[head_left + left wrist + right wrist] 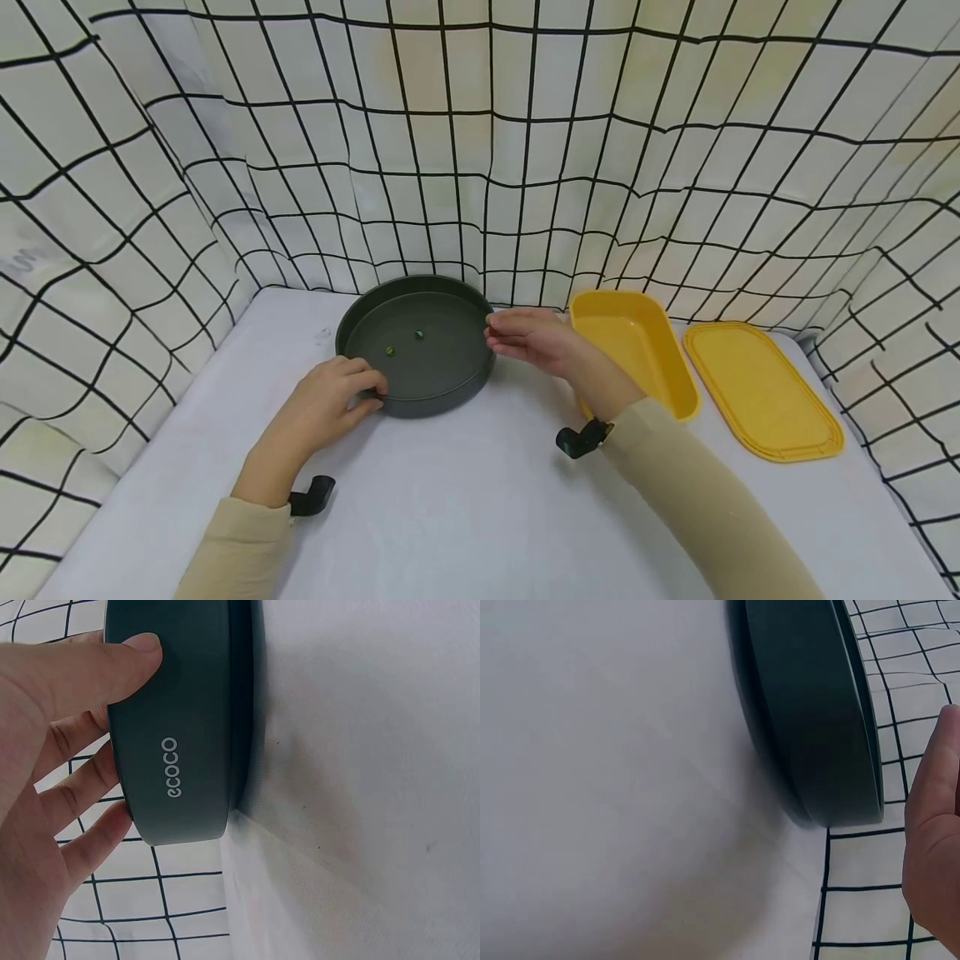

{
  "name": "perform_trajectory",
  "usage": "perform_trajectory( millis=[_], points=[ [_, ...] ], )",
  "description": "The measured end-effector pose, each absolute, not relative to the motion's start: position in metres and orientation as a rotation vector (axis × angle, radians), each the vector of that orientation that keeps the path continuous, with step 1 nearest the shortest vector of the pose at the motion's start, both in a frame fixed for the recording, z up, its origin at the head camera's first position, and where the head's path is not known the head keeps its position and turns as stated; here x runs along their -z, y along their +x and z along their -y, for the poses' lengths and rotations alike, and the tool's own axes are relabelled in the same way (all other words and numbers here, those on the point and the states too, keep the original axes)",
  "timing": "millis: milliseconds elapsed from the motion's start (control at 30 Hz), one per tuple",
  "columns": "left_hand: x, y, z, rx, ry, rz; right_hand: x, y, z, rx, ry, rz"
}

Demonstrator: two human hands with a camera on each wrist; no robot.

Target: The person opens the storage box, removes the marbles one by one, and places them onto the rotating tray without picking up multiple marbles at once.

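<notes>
A round dark green tray (431, 354) with a raised rim stands on the white table, at the back in the head view. Two tiny green pieces, one (390, 352) lighter and one (419, 334) darker, lie on its floor. My left hand (326, 408) grips the tray's near left rim. In the left wrist view its thumb (131, 667) presses the outer wall, printed "ecoco", while the other fingers reach over the edge. By the right rim, my right hand (536, 337) is held with fingers extended and nothing in it. The right wrist view shows that hand (934, 840) apart from the tray wall.
To the right stands a yellow rectangular container (622, 333), partly behind the right forearm. A flat yellow lid (765, 392) lies beyond it. White walls with a black grid (487, 175) enclose the table (450, 500) at the back and sides.
</notes>
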State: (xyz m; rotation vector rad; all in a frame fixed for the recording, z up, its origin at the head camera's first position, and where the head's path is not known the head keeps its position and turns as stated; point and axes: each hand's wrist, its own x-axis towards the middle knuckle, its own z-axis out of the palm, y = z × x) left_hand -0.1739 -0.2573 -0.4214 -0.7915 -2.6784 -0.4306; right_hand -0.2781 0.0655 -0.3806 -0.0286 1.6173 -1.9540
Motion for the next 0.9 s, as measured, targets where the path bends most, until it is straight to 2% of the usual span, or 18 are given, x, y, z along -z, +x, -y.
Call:
perform_trajectory(
  millis=[533, 900],
  points=[
    [0.422, -0.175, 0.256, 0.433, -0.789, 2.683, 0.385, -0.276, -0.024, 1.901, -0.082, -1.622],
    [0.423, -0.175, 0.258, 0.437, -0.79, 2.69, 0.389, -0.268, 0.011, 1.811, -0.217, -1.636]
  ],
)
